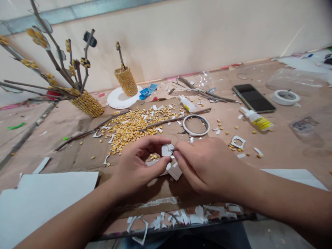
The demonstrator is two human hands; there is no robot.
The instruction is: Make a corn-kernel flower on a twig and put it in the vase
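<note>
- Currently trimming, seemingly: left hand (145, 157) pinches small white piece (166, 149).
- Right hand (203, 162) clamped on thin dark tool (173, 150), mostly hidden.
- Next move likely calls for steady grip.

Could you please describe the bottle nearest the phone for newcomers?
At right on the brown table, find a rectangular dark phone. Just nearer lies a white nozzled plastic bottle. Unlike the pale bottle beside yellow corn kernels, it shows a broad yellow label.
</note>
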